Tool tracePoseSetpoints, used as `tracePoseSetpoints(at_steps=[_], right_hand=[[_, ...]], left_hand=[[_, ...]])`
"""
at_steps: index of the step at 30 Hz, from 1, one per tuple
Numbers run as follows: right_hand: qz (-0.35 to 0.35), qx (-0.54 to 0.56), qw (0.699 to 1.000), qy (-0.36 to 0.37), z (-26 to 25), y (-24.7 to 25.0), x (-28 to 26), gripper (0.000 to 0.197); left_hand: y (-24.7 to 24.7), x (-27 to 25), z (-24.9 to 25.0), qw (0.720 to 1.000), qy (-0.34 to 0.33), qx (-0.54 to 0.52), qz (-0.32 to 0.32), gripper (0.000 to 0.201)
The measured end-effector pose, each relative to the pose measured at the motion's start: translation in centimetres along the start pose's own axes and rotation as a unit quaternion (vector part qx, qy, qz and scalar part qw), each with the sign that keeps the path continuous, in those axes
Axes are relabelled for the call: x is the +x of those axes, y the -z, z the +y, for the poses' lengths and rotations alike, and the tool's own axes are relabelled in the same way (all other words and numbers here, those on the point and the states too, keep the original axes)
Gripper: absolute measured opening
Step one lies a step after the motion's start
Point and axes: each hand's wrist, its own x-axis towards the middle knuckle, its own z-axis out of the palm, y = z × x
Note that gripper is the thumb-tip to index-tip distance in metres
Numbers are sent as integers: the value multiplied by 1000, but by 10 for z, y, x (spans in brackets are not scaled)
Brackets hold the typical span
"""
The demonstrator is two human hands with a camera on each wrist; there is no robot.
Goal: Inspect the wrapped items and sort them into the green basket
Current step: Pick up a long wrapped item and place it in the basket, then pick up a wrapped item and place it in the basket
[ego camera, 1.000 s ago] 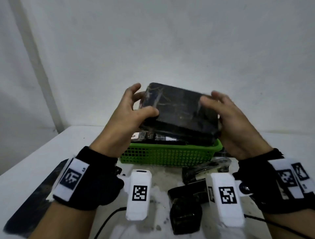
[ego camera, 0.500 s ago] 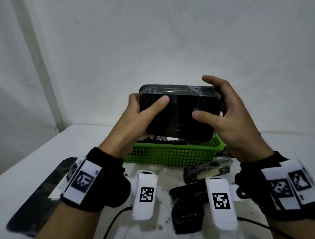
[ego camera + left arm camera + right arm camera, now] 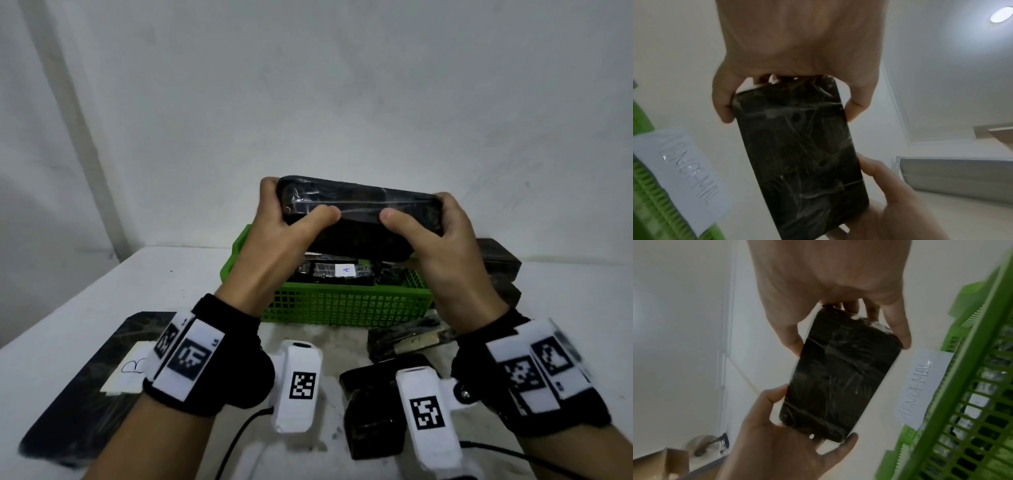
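I hold a black flat item wrapped in clear film [image 3: 359, 209] level above the green basket [image 3: 342, 305], its long edge facing me. My left hand [image 3: 296, 205] grips its left end, thumb in front and fingers behind. My right hand [image 3: 419, 212] grips its right end the same way. The left wrist view shows the wrapped item [image 3: 801, 154] between my left hand [image 3: 791, 97] and the other hand. In the right wrist view the item [image 3: 838, 378] sits in my right hand [image 3: 849, 337] beside the basket [image 3: 972, 402]. The film is wrinkled.
The basket holds wrapped black items, one labelled "A" [image 3: 347, 269], and carries a paper label reading ABNORMAL [image 3: 920, 386]. A long flat wrapped item labelled "B" [image 3: 85, 377] lies front left. More wrapped items [image 3: 407, 339] lie in front of and right of the basket [image 3: 496, 260].
The item has turned from its broad face towards me to edge-on. Both hands shifted to its ends, and it has come down closer to the basket.
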Motion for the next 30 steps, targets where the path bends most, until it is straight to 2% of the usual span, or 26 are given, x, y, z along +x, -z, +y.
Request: tracePoseSetpoints(at_steps=[2, 4, 6, 9, 11, 13, 18, 22, 24, 26, 28, 30], right_hand=[[2, 6, 999, 38, -3, 5, -1, 38], [2, 69, 997, 35, -4, 10, 0, 33], [8, 114, 993, -18, -1, 14, 3, 27], [3, 120, 980, -157, 5, 21, 4, 51], [7, 118, 976, -182, 7, 23, 4, 52], [23, 91, 984, -154, 10, 25, 2, 51], [23, 59, 990, -124, 12, 35, -7, 55], [56, 14, 991, -125, 3, 72, -13, 62], [97, 22, 986, -137, -1, 101, -13, 57], [136, 13, 979, -151, -2, 133, -13, 45], [184, -9, 969, -167, -1, 167, -13, 34], [216, -41, 956, -194, 7, 198, -14, 28]], left_hand=[[3, -3, 6, 998, 55, -24, -34, 50], [3, -4, 7, 984, 104, -128, -72, 42], [-1, -4, 7, 971, 85, -208, -79, 30], [-8, -3, 1, 975, 47, -211, -60, 42], [-12, -4, -3, 980, 43, -184, -58, 63], [-17, -6, -6, 986, 38, -153, -45, 79], [-25, -10, -12, 995, 21, -92, -42, 74], [-37, -16, -6, 993, 21, 37, -111, 62], [-52, -14, 1, 982, 38, 83, -163, 62], [-71, -10, 5, 969, 47, 132, -205, 45], [-95, -4, 7, 944, 32, 212, -252, 32], [-121, -2, 8, 907, 2, 295, -300, 30]])
